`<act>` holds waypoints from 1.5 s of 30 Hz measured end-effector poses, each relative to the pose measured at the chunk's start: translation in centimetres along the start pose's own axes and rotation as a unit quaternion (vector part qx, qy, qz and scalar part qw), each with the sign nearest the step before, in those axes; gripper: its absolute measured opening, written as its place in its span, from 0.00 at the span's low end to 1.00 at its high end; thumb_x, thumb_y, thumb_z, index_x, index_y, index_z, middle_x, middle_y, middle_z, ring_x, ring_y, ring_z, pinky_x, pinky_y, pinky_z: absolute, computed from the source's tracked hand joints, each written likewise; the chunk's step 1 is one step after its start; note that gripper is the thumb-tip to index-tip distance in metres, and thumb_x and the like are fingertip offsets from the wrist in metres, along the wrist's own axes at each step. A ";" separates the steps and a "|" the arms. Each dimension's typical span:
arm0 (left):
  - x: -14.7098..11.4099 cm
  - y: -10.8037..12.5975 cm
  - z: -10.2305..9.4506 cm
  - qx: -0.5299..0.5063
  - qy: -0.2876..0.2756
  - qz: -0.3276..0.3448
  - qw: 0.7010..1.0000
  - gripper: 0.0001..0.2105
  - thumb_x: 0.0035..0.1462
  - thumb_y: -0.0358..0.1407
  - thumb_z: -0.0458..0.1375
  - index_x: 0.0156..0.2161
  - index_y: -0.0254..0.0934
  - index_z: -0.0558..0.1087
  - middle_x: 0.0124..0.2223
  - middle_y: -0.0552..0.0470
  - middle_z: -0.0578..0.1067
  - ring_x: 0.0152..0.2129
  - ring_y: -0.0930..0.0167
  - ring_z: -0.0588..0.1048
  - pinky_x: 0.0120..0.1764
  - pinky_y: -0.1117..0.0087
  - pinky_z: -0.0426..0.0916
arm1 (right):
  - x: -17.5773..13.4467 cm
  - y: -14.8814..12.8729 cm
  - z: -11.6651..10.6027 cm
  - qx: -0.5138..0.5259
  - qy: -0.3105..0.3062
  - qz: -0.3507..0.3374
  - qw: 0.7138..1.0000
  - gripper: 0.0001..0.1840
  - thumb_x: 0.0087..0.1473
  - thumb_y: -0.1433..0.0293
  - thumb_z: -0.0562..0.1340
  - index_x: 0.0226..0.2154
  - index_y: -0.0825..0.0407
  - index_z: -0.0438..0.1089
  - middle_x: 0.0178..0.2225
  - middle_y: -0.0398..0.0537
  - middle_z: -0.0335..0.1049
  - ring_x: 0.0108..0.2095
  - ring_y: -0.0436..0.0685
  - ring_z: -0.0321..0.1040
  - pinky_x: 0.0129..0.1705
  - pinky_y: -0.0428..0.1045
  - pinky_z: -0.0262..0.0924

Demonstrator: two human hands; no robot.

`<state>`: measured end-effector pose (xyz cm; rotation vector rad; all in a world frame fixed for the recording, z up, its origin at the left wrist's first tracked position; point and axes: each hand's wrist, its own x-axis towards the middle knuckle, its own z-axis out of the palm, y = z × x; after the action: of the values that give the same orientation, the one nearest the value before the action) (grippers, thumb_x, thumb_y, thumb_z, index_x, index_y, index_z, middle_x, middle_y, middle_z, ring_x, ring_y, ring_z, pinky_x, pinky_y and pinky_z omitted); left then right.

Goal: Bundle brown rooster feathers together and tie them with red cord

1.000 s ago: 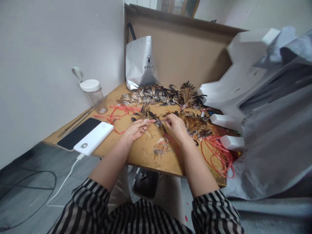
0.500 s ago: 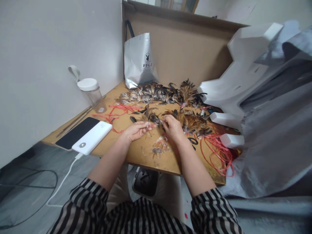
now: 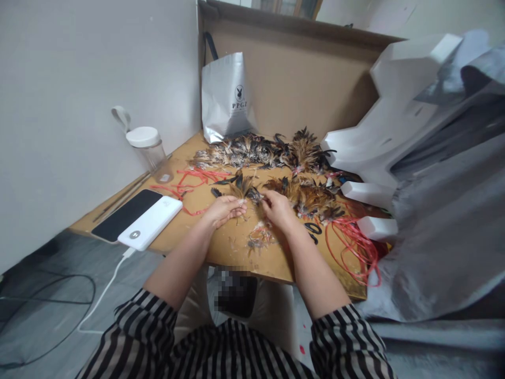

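My left hand (image 3: pixel 225 211) is closed in a pinch, thumb on top, at the base of a small bunch of brown and black feathers (image 3: pixel 242 188). The bunch fans out away from me above the fingertips. Just to the right, my right hand (image 3: pixel 278 208) has its fingers curled together beside a dark feather tip of the bunch; whatever lies between them is hidden. Behind that hand lies a row of brown feather bunches (image 3: pixel 305 196). Below and between the hands are feather scraps (image 3: pixel 260 236) on the wooden table (image 3: pixel 232 252).
A long feather pile (image 3: pixel 252 150) lies at the back before a silver bag (image 3: pixel 224 100). Red plastic strips (image 3: pixel 351 245) are heaped right, near black scissor handles (image 3: pixel 313 228). On the left are a power bank (image 3: pixel 150 223), a phone (image 3: pixel 126 216) and a lidded cup (image 3: pixel 148 150). White foam stands right.
My left hand's fingers have curled in more, and the brown feathers now stand upright above its thumb. My right hand has barely moved.
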<state>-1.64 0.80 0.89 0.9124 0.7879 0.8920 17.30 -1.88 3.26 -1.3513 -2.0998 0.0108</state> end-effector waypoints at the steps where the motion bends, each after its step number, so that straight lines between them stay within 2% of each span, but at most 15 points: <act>1: 0.0 -0.1 0.1 0.013 0.006 0.006 1.000 0.07 0.46 0.31 0.60 0.29 0.26 0.72 0.24 0.47 0.74 0.19 0.78 0.72 0.23 0.82 0.66 | 0.0 0.0 0.0 -0.013 -0.013 0.003 1.000 0.12 0.50 0.75 0.52 0.37 0.54 0.67 0.33 0.49 0.67 0.34 0.52 0.63 0.38 0.46 0.55; 5: 0.3 -0.3 0.1 0.072 0.024 0.036 0.996 0.08 0.44 0.33 0.61 0.26 0.27 0.71 0.23 0.47 0.74 0.18 0.78 0.72 0.23 0.80 0.66 | -0.1 0.0 -0.1 -0.043 -0.045 0.018 0.998 0.11 0.51 0.73 0.52 0.32 0.53 0.69 0.31 0.50 0.66 0.32 0.53 0.62 0.36 0.46 0.54; 12: 0.4 -0.6 0.8 0.169 0.026 0.039 0.984 0.09 0.43 0.33 0.61 0.25 0.29 0.66 0.20 0.49 0.73 0.16 0.75 0.72 0.21 0.77 0.66 | -0.1 -1.0 -0.8 0.028 0.016 -0.010 0.999 0.09 0.52 0.72 0.52 0.32 0.53 0.67 0.31 0.48 0.65 0.33 0.52 0.62 0.36 0.46 0.54; 18: 0.2 -0.8 1.0 0.197 0.006 0.028 0.980 0.11 0.41 0.33 0.63 0.28 0.31 0.64 0.19 0.52 0.72 0.15 0.74 0.71 0.20 0.75 0.66 | -0.2 -2.4 -1.2 0.048 -0.022 -0.055 0.997 0.09 0.53 0.71 0.52 0.33 0.52 0.67 0.32 0.47 0.66 0.33 0.51 0.62 0.36 0.46 0.54; 23: 0.2 -0.9 0.8 0.260 -0.006 0.031 0.965 0.07 0.42 0.31 0.61 0.25 0.30 0.67 0.19 0.51 0.72 0.15 0.75 0.71 0.18 0.76 0.65 | 0.1 -3.2 -1.1 -0.004 -0.052 -0.102 0.993 0.11 0.55 0.69 0.50 0.34 0.51 0.67 0.33 0.47 0.65 0.33 0.50 0.61 0.33 0.45 0.52; 28: 0.1 -1.2 0.9 0.315 -0.030 0.053 0.947 0.04 0.43 0.30 0.60 0.24 0.29 0.70 0.17 0.53 0.70 0.13 0.76 0.69 0.19 0.76 0.66 | 1.0 -3.5 -0.5 -0.028 -0.059 -0.134 0.989 0.11 0.54 0.67 0.52 0.30 0.51 0.68 0.32 0.48 0.64 0.34 0.52 0.59 0.34 0.45 0.51; 34: -0.1 -1.7 0.8 0.325 -0.082 0.071 0.940 0.08 0.42 0.35 0.62 0.24 0.30 0.72 0.18 0.51 0.71 0.14 0.76 0.69 0.20 0.76 0.66 | 2.1 -2.2 -0.2 0.075 -0.067 -0.087 0.991 0.07 0.49 0.71 0.56 0.24 0.52 0.68 0.28 0.46 0.65 0.32 0.51 0.60 0.36 0.45 0.53; 38: -0.5 -1.6 1.2 0.295 -0.113 0.076 0.946 0.10 0.42 0.37 0.62 0.25 0.30 0.71 0.19 0.50 0.72 0.15 0.76 0.70 0.21 0.75 0.66 | 2.3 -0.4 0.4 0.230 -0.125 -0.013 0.965 0.05 0.45 0.71 0.58 0.24 0.55 0.68 0.25 0.44 0.66 0.28 0.49 0.62 0.32 0.44 0.55; 41: -0.9 -0.9 1.6 0.240 -0.088 0.076 0.964 0.10 0.41 0.37 0.62 0.26 0.30 0.71 0.20 0.49 0.73 0.15 0.75 0.71 0.21 0.75 0.66 | 2.3 0.7 0.7 0.341 -0.163 0.057 0.924 0.06 0.43 0.70 0.58 0.23 0.56 0.68 0.23 0.43 0.67 0.25 0.49 0.63 0.29 0.45 0.57; 45: -0.8 -0.2 1.6 0.154 -0.035 0.110 0.981 0.11 0.40 0.36 0.63 0.27 0.29 0.70 0.24 0.46 0.75 0.18 0.74 0.72 0.21 0.77 0.65 | 1.9 1.2 1.0 0.378 -0.111 0.075 0.916 0.07 0.40 0.69 0.61 0.26 0.56 0.70 0.26 0.44 0.69 0.28 0.50 0.64 0.33 0.46 0.57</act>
<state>-0.56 -0.43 1.51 1.3167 0.7871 0.9389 17.27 0.56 3.05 -1.0393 -1.8396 0.9784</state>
